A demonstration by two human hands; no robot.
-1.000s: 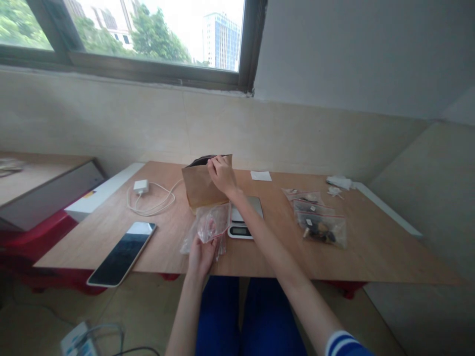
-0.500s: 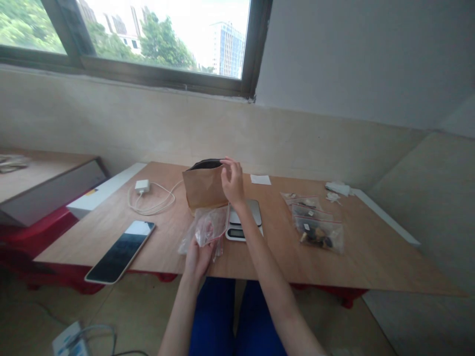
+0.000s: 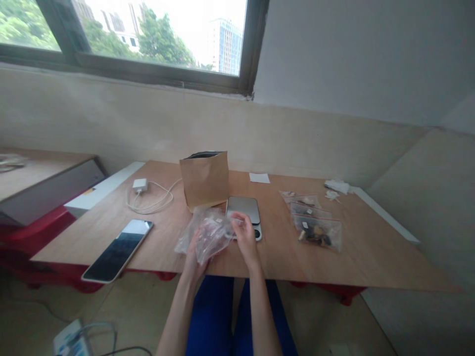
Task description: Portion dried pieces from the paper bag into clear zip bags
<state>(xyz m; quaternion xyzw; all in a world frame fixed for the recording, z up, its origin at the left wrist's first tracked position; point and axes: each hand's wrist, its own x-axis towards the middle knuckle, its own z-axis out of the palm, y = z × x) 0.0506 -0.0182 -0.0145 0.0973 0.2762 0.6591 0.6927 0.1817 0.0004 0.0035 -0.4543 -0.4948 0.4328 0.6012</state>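
Both hands meet at the near edge of the table [image 3: 371, 257], over the person's lap, where a clear bag [image 3: 210, 233] can be worked at close range. The left hand [image 3: 195, 254] comes up from below with its fingers curled around the bag's lower part, gripping the crumpled plastic so that it stands up off the wood. The right hand [image 3: 244, 233] is beside it, fingers loosely bent and thumb toward the bag's upper right edge; it seems to pinch the rim there, though the blur leaves that uncertain. Just behind the right hand lies a scale [image 3: 243, 209], flat and bare on top. Behind the left hand a paper bag [image 3: 205, 179] stands upright with its mouth open. Well to the left lie a tablet [image 3: 118, 249] and a charger [image 3: 141, 185] with its cord. To the right, apart from both hands, filled bags [image 3: 315, 222] lie in a row.
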